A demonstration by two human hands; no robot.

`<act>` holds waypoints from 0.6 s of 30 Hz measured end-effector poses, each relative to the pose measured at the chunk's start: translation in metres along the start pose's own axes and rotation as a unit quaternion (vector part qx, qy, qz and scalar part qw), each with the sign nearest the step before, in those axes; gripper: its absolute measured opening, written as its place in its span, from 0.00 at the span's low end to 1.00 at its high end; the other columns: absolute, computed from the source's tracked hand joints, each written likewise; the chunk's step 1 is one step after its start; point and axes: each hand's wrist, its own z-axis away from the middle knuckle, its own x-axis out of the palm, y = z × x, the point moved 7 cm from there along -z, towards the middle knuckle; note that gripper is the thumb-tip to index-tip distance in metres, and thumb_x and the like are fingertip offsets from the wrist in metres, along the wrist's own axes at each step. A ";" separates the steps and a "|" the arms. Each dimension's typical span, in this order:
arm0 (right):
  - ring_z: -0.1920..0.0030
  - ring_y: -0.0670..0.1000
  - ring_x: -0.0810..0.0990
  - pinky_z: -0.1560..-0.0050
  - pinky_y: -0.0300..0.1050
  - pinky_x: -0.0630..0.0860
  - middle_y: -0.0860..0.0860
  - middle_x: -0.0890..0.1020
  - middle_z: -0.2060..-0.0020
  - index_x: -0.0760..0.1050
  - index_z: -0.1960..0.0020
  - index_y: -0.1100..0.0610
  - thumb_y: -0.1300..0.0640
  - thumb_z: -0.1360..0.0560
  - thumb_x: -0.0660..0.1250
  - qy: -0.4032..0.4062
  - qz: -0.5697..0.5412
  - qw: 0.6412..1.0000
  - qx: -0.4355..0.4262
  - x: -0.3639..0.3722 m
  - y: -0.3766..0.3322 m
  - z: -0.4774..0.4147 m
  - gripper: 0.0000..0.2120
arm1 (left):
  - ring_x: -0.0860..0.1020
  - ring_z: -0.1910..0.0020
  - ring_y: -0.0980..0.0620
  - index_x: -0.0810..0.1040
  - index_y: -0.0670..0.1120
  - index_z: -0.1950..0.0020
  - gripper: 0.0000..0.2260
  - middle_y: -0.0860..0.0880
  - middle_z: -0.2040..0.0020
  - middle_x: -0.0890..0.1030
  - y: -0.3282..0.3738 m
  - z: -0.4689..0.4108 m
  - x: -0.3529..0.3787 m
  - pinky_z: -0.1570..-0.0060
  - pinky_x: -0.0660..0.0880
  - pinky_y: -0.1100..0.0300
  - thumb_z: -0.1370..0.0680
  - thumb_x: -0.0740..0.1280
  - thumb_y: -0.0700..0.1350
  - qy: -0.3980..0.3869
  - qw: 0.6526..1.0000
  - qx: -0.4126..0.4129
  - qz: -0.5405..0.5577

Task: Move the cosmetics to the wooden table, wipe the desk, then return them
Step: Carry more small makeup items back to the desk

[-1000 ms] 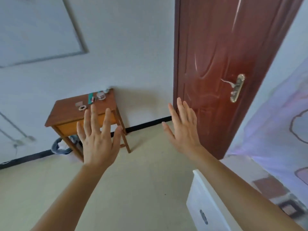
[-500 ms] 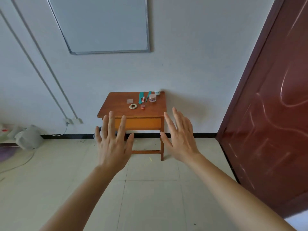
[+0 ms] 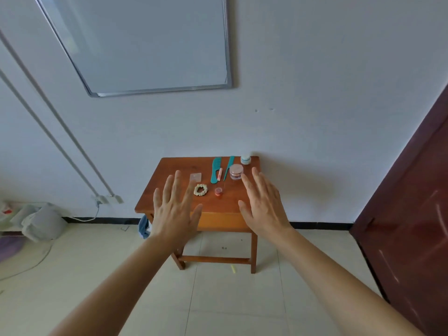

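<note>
A teal comb [image 3: 215,169], pink jar [image 3: 236,171], white jar [image 3: 245,160] and red pot [image 3: 218,191] sit on the wooden surface [image 3: 167,173] by the wall, with the left hand [image 3: 173,214] and right hand [image 3: 263,207] raised before it, each grip spread apart and empty, the surface nearer than half a second ago.

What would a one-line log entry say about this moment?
scene: wooden table by wall | left hand: open, empty | right hand: open, empty | pink jar, teal comb: on table, untouched
</note>
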 end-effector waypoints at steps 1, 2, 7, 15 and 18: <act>0.21 0.57 0.51 0.24 0.57 0.58 0.55 0.50 0.20 0.48 0.20 0.51 0.45 0.19 0.57 -0.001 -0.002 1.000 0.001 0.004 0.005 -0.023 0.32 | 0.36 0.22 0.45 0.44 0.54 0.20 0.30 0.45 0.21 0.37 -0.003 -0.020 0.002 0.25 0.41 0.40 0.19 0.50 0.61 -0.004 1.000 -0.002 -0.003; 0.21 0.56 0.51 0.24 0.57 0.59 0.55 0.50 0.21 0.48 0.20 0.50 0.46 0.19 0.58 -0.001 -0.005 1.000 0.001 0.008 0.008 -0.044 0.32 | 0.37 0.22 0.45 0.44 0.54 0.20 0.30 0.46 0.21 0.37 -0.006 -0.037 0.005 0.25 0.41 0.40 0.19 0.50 0.61 -0.006 1.000 -0.005 -0.003; 0.22 0.57 0.54 0.25 0.57 0.62 0.55 0.54 0.22 0.51 0.22 0.51 0.48 0.20 0.62 -0.043 0.002 0.999 -0.013 0.058 0.015 -0.118 0.32 | 0.40 0.22 0.45 0.48 0.55 0.21 0.29 0.47 0.20 0.39 -0.039 -0.101 0.047 0.26 0.43 0.42 0.19 0.54 0.61 -0.037 0.998 -0.041 0.023; 0.21 0.56 0.53 0.25 0.54 0.60 0.54 0.52 0.21 0.49 0.21 0.49 0.50 0.20 0.62 -0.107 0.029 0.993 0.039 0.158 0.042 -0.209 0.33 | 0.39 0.22 0.45 0.47 0.55 0.21 0.30 0.47 0.21 0.38 -0.100 -0.210 0.159 0.26 0.46 0.42 0.19 0.53 0.62 -0.154 0.988 -0.022 0.018; 0.21 0.55 0.53 0.24 0.54 0.61 0.53 0.52 0.21 0.48 0.21 0.48 0.48 0.19 0.61 -0.132 0.043 0.986 0.092 0.196 0.053 -0.245 0.33 | 0.40 0.22 0.44 0.48 0.55 0.21 0.30 0.47 0.20 0.38 -0.123 -0.259 0.199 0.26 0.47 0.41 0.20 0.54 0.62 -0.204 0.979 0.002 0.019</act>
